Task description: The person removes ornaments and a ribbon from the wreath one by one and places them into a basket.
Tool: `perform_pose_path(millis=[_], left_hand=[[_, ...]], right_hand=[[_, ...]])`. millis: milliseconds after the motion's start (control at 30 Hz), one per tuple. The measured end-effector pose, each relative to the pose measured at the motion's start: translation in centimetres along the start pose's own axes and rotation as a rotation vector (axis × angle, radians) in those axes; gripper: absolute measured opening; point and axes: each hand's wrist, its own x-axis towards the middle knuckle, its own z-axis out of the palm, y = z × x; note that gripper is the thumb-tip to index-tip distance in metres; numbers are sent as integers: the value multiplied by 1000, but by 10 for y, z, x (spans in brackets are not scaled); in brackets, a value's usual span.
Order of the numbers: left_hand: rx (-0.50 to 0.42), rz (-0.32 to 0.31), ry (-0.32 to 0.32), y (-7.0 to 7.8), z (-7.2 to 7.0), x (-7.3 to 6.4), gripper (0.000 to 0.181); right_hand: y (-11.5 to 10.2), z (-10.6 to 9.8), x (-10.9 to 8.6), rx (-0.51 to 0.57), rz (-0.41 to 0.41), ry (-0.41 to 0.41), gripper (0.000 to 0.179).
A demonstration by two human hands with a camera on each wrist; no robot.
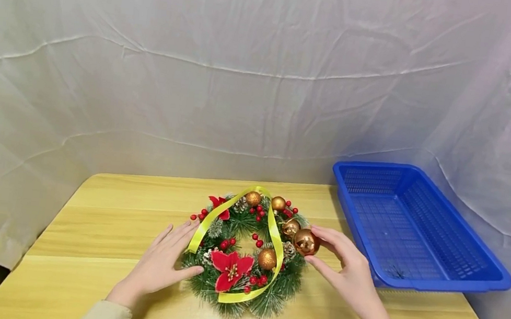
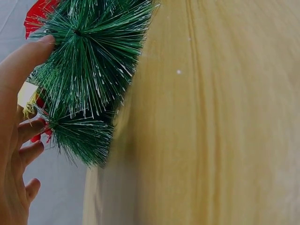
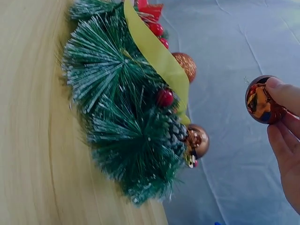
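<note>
A green Christmas wreath [image 1: 243,226] lies on the wooden table, dressed with red poinsettias [image 1: 230,270], red berries, pine cones and copper baubles. A yellow ribbon [image 1: 278,243] loops loosely over it. My left hand [image 1: 163,262] rests at the wreath's left edge with fingers spread, the thumb touching the green needles [image 2: 84,61]. Between thumb and fingers, my right hand [image 1: 347,270] pinches a shiny copper bauble [image 1: 306,242] at the wreath's right side. In the right wrist view that bauble [image 3: 258,101] hangs apart from the wreath, above it.
A blue plastic basket [image 1: 356,229] stands at the table's right, close behind my right hand. Inside its near end lies a small dark green bit [image 1: 398,272]. Pale cloth [image 1: 242,110] hangs behind the table and along both sides.
</note>
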Motion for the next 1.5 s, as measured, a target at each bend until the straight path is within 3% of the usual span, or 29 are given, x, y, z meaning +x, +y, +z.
perform_pose_path(millis=[233, 467, 700, 900, 967, 1500], left_hand=[[7, 3, -1, 0, 0, 0, 91], [19, 10, -6, -1, 1, 0, 91], [30, 12, -7, -1, 1, -1, 91], [20, 7, -7, 0, 0, -1, 91], [17, 4, -8, 0, 0, -1, 92], [28, -2, -22, -1, 0, 0, 93]], right_hand=[[9, -10, -3, 138, -6, 39, 65], [12, -19, -5, 176, 18, 69, 65], [15, -32, -8, 157, 135, 77, 61], [20, -44, -8, 239, 82, 107, 58], [21, -49, -8, 260, 98, 123, 56], [32, -87, -14, 272, 446, 218, 51]])
